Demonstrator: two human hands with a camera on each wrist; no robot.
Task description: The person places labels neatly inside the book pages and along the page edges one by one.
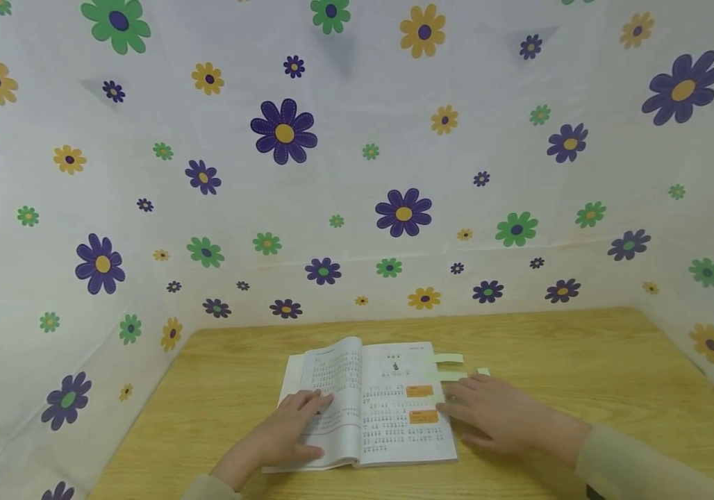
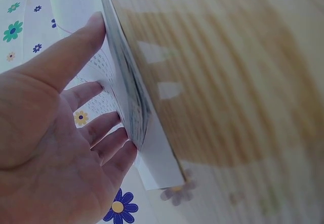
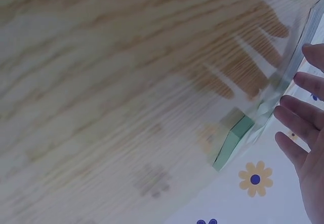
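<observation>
An open book lies on the wooden table, its left pages bowed up near the spine. My left hand rests on the left page with fingers spread; in the left wrist view the fingertips touch the page and the thumb lies along the lower edge. My right hand is at the right page's outer edge, its fingers extended over pale green sticky tabs that stick out from the pages. From the right wrist, a green tab shows beyond the fingers.
The wooden table has a glossy top that mirrors the hands. White curtains printed with purple, green and yellow flowers hang behind it and on both sides. Two orange boxes of print stand out on the right page.
</observation>
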